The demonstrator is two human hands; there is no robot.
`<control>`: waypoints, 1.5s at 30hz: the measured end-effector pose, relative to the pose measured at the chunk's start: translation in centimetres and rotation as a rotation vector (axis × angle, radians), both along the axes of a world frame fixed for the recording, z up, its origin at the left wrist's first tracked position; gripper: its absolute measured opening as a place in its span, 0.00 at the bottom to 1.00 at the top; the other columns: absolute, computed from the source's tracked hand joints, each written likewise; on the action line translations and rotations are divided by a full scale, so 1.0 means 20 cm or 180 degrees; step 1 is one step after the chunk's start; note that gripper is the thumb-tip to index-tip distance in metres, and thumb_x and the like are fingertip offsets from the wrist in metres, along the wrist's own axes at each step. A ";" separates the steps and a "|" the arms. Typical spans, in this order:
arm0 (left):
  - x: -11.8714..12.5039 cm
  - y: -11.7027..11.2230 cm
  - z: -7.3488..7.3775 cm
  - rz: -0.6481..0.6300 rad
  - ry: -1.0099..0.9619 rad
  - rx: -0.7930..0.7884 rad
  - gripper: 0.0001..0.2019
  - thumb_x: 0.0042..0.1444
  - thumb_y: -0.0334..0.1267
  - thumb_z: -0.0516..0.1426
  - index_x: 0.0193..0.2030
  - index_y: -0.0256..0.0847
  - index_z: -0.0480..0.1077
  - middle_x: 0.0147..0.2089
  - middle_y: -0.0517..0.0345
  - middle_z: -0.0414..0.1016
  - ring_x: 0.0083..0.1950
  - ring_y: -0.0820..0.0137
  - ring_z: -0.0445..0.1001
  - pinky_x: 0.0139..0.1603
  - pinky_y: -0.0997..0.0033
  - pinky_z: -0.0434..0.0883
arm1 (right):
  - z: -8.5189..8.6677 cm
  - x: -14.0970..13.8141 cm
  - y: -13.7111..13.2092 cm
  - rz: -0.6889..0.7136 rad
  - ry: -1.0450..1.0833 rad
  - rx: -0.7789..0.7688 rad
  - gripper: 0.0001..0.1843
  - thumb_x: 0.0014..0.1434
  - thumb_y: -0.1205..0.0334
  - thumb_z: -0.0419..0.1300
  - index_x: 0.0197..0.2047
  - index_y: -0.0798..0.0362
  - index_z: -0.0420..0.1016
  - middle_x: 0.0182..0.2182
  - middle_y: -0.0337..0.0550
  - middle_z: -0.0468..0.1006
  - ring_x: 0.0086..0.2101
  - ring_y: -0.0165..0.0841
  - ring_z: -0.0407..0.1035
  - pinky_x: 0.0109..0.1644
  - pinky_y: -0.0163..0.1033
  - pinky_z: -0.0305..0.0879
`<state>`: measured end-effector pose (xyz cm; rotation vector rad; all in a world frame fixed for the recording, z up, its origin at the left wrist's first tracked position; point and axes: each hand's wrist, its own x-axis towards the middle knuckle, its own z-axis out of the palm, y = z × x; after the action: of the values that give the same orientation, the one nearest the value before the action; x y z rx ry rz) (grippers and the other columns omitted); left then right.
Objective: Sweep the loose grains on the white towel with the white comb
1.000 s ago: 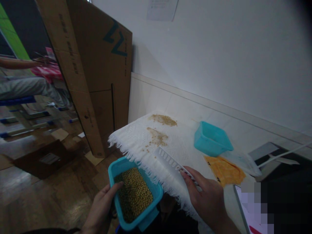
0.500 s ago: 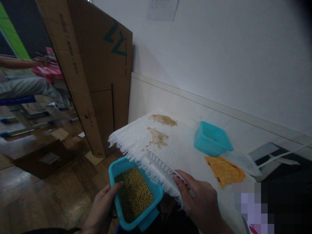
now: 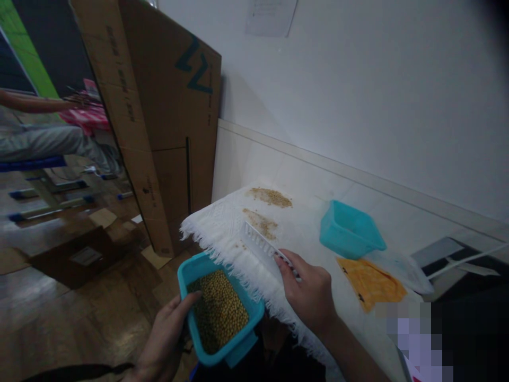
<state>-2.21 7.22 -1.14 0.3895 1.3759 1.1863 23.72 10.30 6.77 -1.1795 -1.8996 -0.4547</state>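
Note:
My left hand [image 3: 169, 323] grips the near-left wall of a blue plastic tub [image 3: 254, 313], thumb over the rim. Yellow soybeans [image 3: 225, 305] fill its lower part. The tub is held just under the fringed edge of a white cloth [image 3: 214, 217] on the table. In my right hand [image 3: 308, 289] is a white slotted plastic strip [image 3: 258, 244], held on edge against the cloth. Just beyond the strip lies a loose patch of soybeans [image 3: 264, 225]. A second soybean pile [image 3: 274, 197] lies farther back.
Another blue tub [image 3: 350, 231] stands on the right of the table, near the wall. In front of it are an orange cloth pouch [image 3: 369, 281] and a clear plastic lid [image 3: 405, 270]. A tall cardboard box [image 3: 167, 116] rises at left; a seated person's leg [image 3: 51, 142] shows beyond.
My right hand has moved the slotted strip away from the cloth's fringed edge, up toward the nearer soybean patch. The left hand keeps the tub in nearly the same place.

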 end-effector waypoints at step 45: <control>-0.01 0.05 0.07 0.0209 -0.0099 -0.0114 0.12 0.35 0.41 0.76 0.27 0.43 0.83 0.24 0.58 0.83 0.24 0.68 0.74 0.22 0.74 0.70 | -0.03 0.00 -0.20 -0.0184 0.1218 -0.0973 0.20 0.74 0.51 0.64 0.43 0.54 0.94 0.24 0.45 0.88 0.16 0.34 0.77 0.22 0.33 0.72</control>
<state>-2.43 8.13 0.29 0.3013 1.3901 1.2146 23.81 6.28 6.22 -1.4074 -1.6384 0.0388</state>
